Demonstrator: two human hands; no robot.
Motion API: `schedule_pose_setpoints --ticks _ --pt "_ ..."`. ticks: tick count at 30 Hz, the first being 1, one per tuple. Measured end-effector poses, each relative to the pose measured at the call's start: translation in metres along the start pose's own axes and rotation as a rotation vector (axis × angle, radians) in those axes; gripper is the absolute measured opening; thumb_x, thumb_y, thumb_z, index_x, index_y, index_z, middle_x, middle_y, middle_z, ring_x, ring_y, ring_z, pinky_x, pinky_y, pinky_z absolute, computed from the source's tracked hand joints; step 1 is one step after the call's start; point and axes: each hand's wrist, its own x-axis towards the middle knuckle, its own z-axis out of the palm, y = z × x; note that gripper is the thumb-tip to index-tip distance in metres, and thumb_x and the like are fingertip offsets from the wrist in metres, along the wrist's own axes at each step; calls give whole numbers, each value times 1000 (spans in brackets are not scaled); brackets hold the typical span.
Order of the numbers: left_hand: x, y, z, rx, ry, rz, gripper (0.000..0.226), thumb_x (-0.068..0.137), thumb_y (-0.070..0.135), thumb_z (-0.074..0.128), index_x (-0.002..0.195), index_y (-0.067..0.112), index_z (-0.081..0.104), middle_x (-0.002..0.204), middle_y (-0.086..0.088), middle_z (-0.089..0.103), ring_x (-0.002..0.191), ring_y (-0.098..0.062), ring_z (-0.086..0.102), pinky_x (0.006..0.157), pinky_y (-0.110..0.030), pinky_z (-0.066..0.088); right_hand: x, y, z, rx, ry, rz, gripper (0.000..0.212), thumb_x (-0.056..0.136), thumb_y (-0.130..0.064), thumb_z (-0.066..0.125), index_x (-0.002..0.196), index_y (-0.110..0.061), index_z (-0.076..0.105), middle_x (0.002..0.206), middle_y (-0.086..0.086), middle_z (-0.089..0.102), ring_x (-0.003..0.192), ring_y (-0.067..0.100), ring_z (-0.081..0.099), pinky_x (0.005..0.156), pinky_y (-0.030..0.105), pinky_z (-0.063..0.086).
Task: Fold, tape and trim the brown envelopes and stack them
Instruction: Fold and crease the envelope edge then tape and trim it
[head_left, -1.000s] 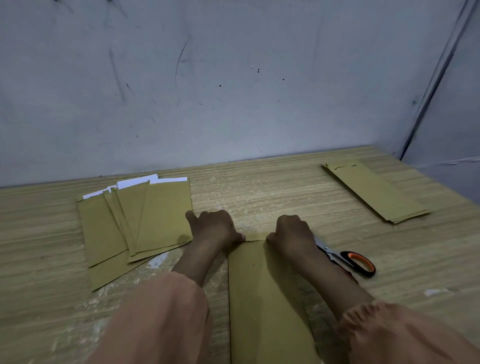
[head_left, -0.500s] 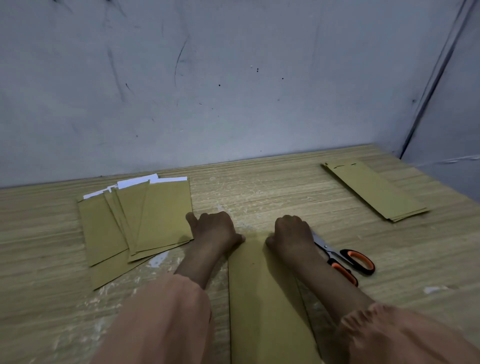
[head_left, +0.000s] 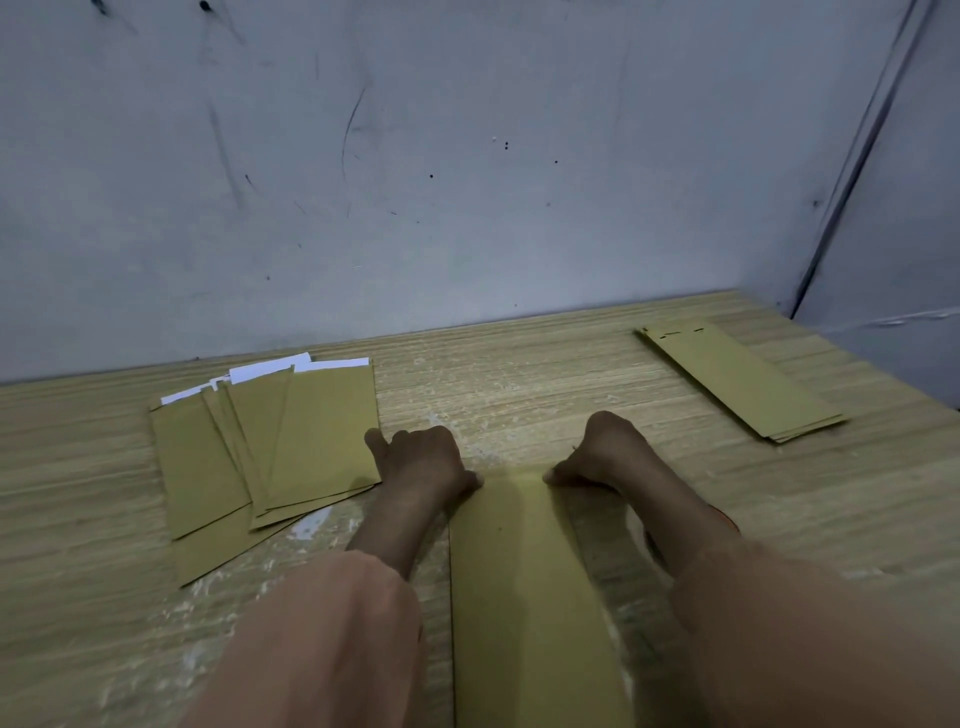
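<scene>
Brown envelope (head_left: 524, 587) is lying centre-table; left hand (head_left: 423, 462) and right hand (head_left: 605, 452), fingers curled, are pressing its far edge. Uneven pressure is risking a crooked fold.

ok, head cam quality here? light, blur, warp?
Head view: dim, flat light with no glare; the hands throw soft shadows on the envelope; the left hand and right hand look slightly soft; wide-angle warp tilts the wall corner.
</scene>
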Motion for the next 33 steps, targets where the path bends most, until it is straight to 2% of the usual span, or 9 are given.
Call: schedule_pose_setpoints --ticks 2,6,8,11,16,20,24,30,33 --pt "1 0 0 -7 -1 0 35 81 57 59 96 26 64 76 6 54 100 -20 54 99 -43 19 4 4 -4 62 -57 48 49 69 -36 83 88 -5 50 84 4 49 96 22 56 73 26 42" --pt "1 -1 1 -11 -10 -6 34 81 57 59 95 27 64 74 6 54 98 -20 54 98 -43 19 16 1 -7 103 -153 119 44 67 -32 84 72 -10 47 70 4 53 76 20 55 69 27 41" --pt "2 -1 2 -17 -9 -8 33 81 57 59 95 27 65 71 7 52 97 -20 54 98 -43 19 18 1 -9 115 -164 128 39 70 -30 83 85 -13 51 69 4 53 73 19 55 70 27 42" --pt "2 -2 3 -17 -15 -8 34 81 57 59 96 26 64 77 6 55 99 -21 54 99 -44 19 20 2 -10 136 -173 139 59 71 -29 82 115 -12 47 73 5 55 86 20 61 74 28 43" --pt "2 -2 3 -9 -23 -16 34 81 57 58 95 26 63 75 7 53 99 -21 55 98 -43 18 17 5 -4 20 -47 157 91 70 -43 80 137 -2 34 129 13 54 122 27 51 91 29 44" --pt "0 -1 3 -11 -2 -18 34 82 57 58 96 27 63 75 8 52 100 -21 54 99 -43 18 17 14 -1 113 -10 164 91 67 -51 78 132 0 41 130 13 54 121 25 51 79 25 39" --pt "-3 0 4 -39 0 -30 32 82 56 57 93 26 63 78 6 54 100 -21 54 99 -42 18 21 26 -5 293 29 92 48 68 -39 82 92 -17 48 95 10 56 91 19 52 73 24 37" --pt "-2 -2 3 -57 -34 -35 29 83 53 55 79 24 54 71 6 52 90 -20 52 100 -44 17 -1 3 3 391 78 -170 23 81 -20 74 67 -10 58 72 1 59 75 16 56 69 26 41" --pt "-3 -6 3 -72 -39 -42 30 85 53 51 79 24 55 71 6 52 86 -20 50 99 -45 18 -6 -14 19 393 48 -336 13 85 -15 69 74 -12 61 77 -4 58 78 12 55 66 22 40"
